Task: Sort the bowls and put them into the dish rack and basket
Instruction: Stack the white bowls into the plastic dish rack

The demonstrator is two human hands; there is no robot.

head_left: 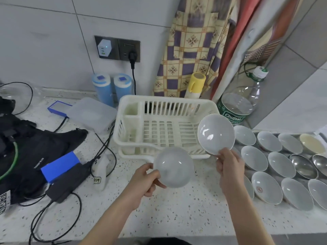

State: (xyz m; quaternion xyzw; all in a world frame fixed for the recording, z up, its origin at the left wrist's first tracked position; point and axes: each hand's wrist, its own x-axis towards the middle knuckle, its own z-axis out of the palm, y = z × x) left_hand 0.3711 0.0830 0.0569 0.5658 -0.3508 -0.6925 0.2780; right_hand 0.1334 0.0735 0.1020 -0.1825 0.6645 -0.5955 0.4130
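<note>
Our left hand [146, 179] and right hand [228, 165] each pinch a white bowl [174, 167] by its rim before the empty dish rack [164, 128], so nothing is sorted yet, rows of bowls [281, 163] waiting.

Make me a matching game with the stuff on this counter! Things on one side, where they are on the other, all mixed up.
Things:
1. dish rack
2. yellow cup
3. steel bowls
4. blue box

Places:
A. far right, among the white bowls
B. left, on the black bag
C. middle of the counter, no bowls inside
D. behind the rack, by the checked cloth

Pairs: 1-C, 2-D, 3-A, 4-B
</note>
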